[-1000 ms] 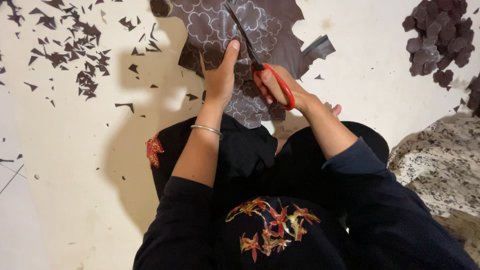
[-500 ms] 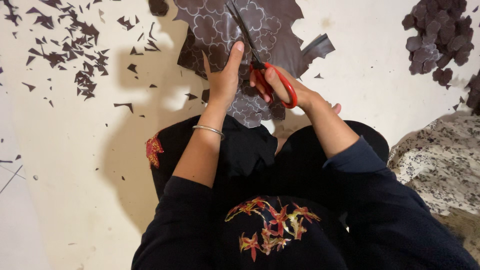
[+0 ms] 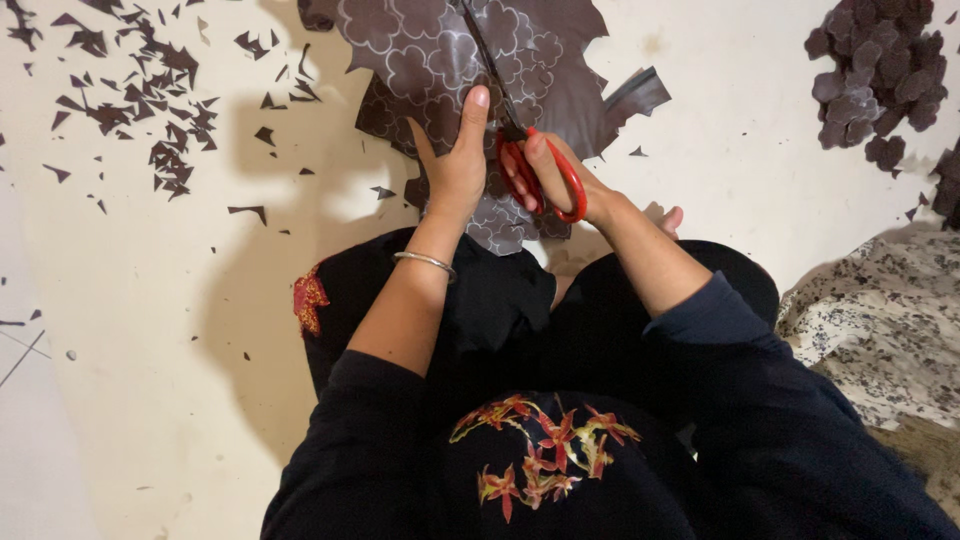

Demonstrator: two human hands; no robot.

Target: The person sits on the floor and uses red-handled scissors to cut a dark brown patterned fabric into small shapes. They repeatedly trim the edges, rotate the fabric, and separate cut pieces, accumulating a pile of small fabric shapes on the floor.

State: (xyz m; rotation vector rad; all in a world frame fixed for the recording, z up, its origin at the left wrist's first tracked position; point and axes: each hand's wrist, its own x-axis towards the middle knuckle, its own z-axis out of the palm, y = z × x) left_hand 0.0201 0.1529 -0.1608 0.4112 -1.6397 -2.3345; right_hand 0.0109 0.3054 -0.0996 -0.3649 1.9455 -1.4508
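Head view: mid-cut — right hand (image 3: 560, 180) clamped on red scissors (image 3: 535, 165), blades lying over the brown sheet (image 3: 440, 60). Left hand (image 3: 455, 170) pinches the sheet just beside the blades. Next move likely needs the sheet turned along the traced flower outline. Scraps (image 3: 130, 90) left, cut pieces (image 3: 880, 80) right — on the floor (image 3: 130, 330).

Floor (image 3: 160, 330) — pale, smooth, lightly marked. At 10 to 11 o'clock, a scatter of small dark scraps (image 3: 150, 100), most apart from one another. At 1 to 2 o'clock, a heap of dark cut-out flower shapes (image 3: 880, 80) — pieces overlapping. At 3 to 4 o'clock, a speckled cloth (image 3: 880, 330), crumpled. At 12 o'clock, a large dark patterned sheet (image 3: 430, 60) spreads over the floor.
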